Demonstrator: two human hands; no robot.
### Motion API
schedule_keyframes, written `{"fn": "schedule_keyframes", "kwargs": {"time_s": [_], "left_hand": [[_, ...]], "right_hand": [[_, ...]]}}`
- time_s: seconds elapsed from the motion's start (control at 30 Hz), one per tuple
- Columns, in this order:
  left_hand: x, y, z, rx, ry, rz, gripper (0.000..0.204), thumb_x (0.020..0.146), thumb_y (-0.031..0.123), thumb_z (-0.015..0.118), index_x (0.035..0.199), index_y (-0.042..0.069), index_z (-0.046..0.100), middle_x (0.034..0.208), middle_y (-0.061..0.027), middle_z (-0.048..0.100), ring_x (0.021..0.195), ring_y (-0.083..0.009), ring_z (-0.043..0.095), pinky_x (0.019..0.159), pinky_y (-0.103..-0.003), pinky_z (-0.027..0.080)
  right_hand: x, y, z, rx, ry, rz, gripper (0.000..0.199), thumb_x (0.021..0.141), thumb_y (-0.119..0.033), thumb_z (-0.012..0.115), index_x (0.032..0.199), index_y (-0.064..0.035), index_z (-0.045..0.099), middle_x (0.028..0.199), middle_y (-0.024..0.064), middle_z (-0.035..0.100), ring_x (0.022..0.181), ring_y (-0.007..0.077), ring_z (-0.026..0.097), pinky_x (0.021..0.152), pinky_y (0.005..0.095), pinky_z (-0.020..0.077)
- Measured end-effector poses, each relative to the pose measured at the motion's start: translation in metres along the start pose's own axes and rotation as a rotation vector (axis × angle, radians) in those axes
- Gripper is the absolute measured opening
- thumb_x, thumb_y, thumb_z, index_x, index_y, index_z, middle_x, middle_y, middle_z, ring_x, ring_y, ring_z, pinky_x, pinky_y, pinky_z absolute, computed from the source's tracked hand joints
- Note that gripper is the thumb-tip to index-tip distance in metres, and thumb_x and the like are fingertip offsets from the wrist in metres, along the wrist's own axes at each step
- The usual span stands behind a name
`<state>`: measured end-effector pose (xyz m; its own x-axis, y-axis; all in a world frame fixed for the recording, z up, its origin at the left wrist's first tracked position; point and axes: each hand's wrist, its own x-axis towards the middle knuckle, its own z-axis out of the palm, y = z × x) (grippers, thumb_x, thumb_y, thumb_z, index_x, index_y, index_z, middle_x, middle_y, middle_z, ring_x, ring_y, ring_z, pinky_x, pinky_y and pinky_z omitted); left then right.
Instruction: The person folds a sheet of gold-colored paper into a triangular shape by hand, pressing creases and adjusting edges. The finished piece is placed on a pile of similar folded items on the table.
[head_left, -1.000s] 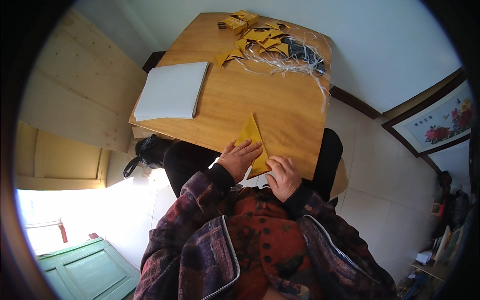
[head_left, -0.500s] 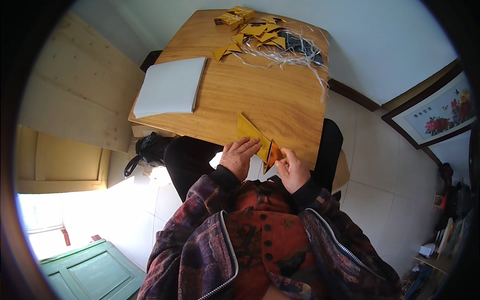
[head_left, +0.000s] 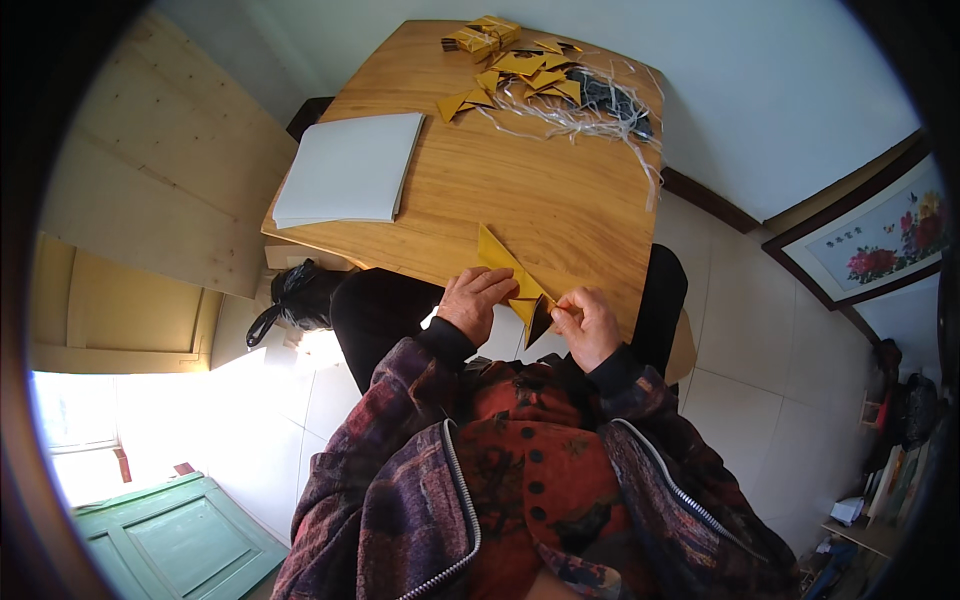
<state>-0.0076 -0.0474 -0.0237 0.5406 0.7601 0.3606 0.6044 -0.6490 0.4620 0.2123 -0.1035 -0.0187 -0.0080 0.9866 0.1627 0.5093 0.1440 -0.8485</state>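
A sheet of shiny gold paper [head_left: 500, 258], folded into pointed flaps, lies at the table's near edge, with its lowest dark-sided tip sticking out past the edge. My left hand [head_left: 468, 308] rests on its left side, fingers stretched out and lying flat. From the right, my right hand [head_left: 590, 328] pinches the paper's right-hand corner between thumb and fingers. The folds under my left fingertips are hidden.
At the back of the wooden table [head_left: 480, 185] several folded gold pieces [head_left: 530, 68] lie by a tied gold bundle [head_left: 484, 38] and tangled clear plastic strands [head_left: 570, 122]. White sheets [head_left: 350, 168] are stacked at left. A black bag [head_left: 298, 295] is below.
The flap at the paper's right end, raised with its orange-lit side showing before, now lies lower and narrower. My right fingers have closed in on the corner. The view has shifted slightly.
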Motion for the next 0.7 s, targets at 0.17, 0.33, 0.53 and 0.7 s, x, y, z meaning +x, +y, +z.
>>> {"fn": "schedule_keyframes", "kwargs": {"time_s": [0.17,0.33,0.53,0.7], "left_hand": [[0.007,-0.010,-0.005,-0.147,0.031,0.042,0.040,0.073,-0.006,0.056,0.107,0.010,0.068,0.117,-0.0071,0.065,0.104,-0.0292,0.059,0.090,-0.040,0.048],[0.014,-0.011,-0.015,-0.069,0.091,0.080,0.029,0.075,0.004,0.066,0.103,0.011,0.069,0.109,-0.0037,0.067,0.105,-0.0266,0.058,0.088,-0.040,0.046],[0.054,-0.001,-0.049,-0.064,0.130,0.099,0.019,0.074,0.009,0.069,0.094,0.012,0.067,0.096,-0.0027,0.066,0.099,-0.0261,0.059,0.085,-0.040,0.044],[0.100,0.025,-0.075,-0.108,0.044,0.160,0.014,0.073,0.013,0.071,0.085,0.012,0.065,0.089,-0.0031,0.064,0.094,-0.0266,0.059,0.085,-0.040,0.042]], "right_hand": [[0.012,0.000,-0.009,0.452,-0.208,0.287,0.012,0.093,-0.009,0.062,0.091,-0.0030,0.053,0.080,0.0010,0.057,0.065,0.0086,0.059,0.059,0.0241,0.0525],[0.023,-0.007,-0.011,0.690,-0.223,0.469,0.011,0.092,-0.007,0.063,0.096,-0.0046,0.053,0.082,0.0012,0.060,0.064,0.0069,0.057,0.060,0.0214,0.0504],[0.035,-0.025,-0.036,0.767,-0.501,0.386,0.043,0.089,-0.001,0.062,0.128,-0.0004,0.044,0.084,0.0044,0.061,0.070,0.0082,0.058,0.064,0.0228,0.0481],[0.041,-0.039,-0.040,0.769,-0.522,0.346,0.056,0.089,0.001,0.061,0.140,0.0011,0.036,0.092,0.0056,0.063,0.076,0.0093,0.059,0.067,0.0221,0.0475]]}}
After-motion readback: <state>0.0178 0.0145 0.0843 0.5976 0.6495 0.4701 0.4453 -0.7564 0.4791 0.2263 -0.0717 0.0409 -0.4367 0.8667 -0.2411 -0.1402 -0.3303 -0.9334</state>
